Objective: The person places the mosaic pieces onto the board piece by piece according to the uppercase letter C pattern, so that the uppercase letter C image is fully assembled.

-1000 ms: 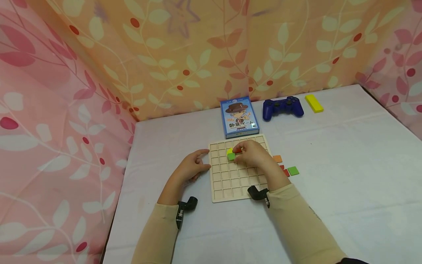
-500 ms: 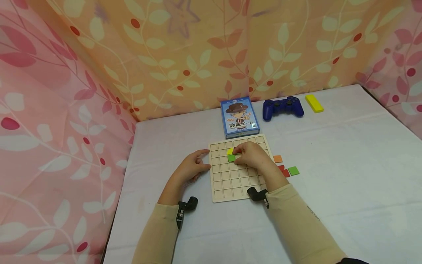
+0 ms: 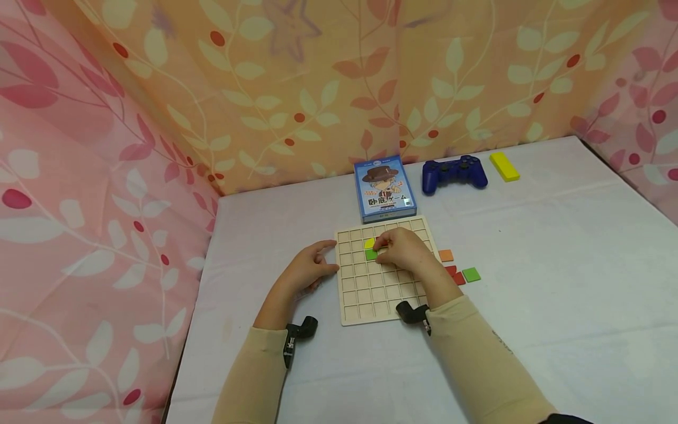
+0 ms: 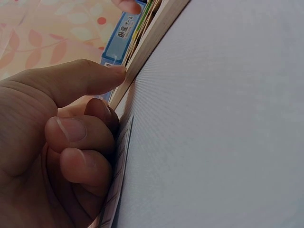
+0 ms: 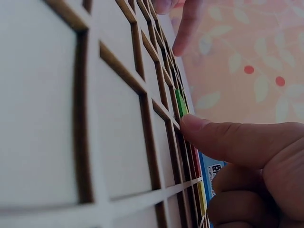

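A wooden grid board (image 3: pixel 371 288) lies flat on the table. My left hand (image 3: pixel 306 268) is at its left side, with thumb and index finger spread against the edge; the left wrist view has the thumb (image 4: pixel 95 78) touching the wood and other fingers curled below. Over the upper middle of the grid, my right hand (image 3: pixel 406 248) pinches a green tile (image 3: pixel 371 254) at its right side. The right wrist view places the thumb tip at the green tile (image 5: pixel 181 102). A yellow tile (image 3: pixel 369 243) sits just above it, and a red tile (image 3: pixel 381 241) is partly hidden behind the fingers.
Right of the board lie an orange tile (image 3: pixel 446 255), red tiles (image 3: pixel 458 278) partly behind the right wrist, and another green tile (image 3: pixel 471 274). A blue game box (image 3: pixel 385 187), a blue game controller (image 3: pixel 454 174) and a yellow block (image 3: pixel 505 166) stand along the back.
The green tile has come down from slightly raised to lying in its square. My right hand has shifted very slightly; the left hand stays at the board's edge.
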Action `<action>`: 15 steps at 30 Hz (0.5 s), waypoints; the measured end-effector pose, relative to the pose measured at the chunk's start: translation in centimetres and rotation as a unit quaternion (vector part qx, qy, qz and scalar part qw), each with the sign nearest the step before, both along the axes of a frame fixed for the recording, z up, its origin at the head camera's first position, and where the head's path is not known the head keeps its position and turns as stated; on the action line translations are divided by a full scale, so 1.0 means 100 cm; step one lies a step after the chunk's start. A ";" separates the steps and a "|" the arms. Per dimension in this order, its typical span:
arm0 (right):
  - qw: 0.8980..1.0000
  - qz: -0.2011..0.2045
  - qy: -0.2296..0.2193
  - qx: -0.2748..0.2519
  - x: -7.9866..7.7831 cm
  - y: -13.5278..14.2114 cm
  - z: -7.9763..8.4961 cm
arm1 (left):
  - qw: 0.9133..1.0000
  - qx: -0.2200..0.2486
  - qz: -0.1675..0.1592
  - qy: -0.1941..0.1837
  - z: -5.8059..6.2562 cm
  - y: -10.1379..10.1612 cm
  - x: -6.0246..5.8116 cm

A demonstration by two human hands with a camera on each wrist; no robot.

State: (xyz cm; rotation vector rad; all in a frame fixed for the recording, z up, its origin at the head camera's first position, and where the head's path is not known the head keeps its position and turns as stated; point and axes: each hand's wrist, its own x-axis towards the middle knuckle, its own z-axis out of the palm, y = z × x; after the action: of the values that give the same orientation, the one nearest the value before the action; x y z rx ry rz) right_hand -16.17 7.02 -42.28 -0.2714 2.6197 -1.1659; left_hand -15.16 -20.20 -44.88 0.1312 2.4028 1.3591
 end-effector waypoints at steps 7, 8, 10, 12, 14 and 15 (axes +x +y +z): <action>1.000 0.000 0.009 -0.001 0.002 0.003 0.012 | 1.000 -0.001 0.004 -0.008 0.000 0.000 0.000; 1.000 0.001 0.014 -0.001 0.002 0.004 0.015 | 1.000 -0.001 0.004 -0.008 0.000 0.000 0.001; 1.000 0.001 0.021 -0.004 0.003 0.007 0.021 | 1.000 -0.001 0.001 -0.006 0.000 0.000 0.001; 1.000 0.001 0.026 -0.008 0.005 0.010 0.029 | 1.000 -0.001 -0.002 -0.001 0.000 0.000 0.001; 0.999 -0.003 0.029 -0.017 0.007 0.013 0.038 | 1.000 -0.001 -0.004 0.002 0.001 0.000 0.001; 0.999 -0.005 0.028 -0.022 0.009 0.015 0.042 | 1.000 -0.001 -0.006 0.003 0.001 0.000 0.001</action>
State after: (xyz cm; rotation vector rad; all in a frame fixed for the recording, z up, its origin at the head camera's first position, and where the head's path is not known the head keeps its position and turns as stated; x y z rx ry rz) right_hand -15.26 8.50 -38.07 -0.3052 2.6484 -1.2385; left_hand -15.04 -20.25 -44.79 0.1484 2.4057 1.3525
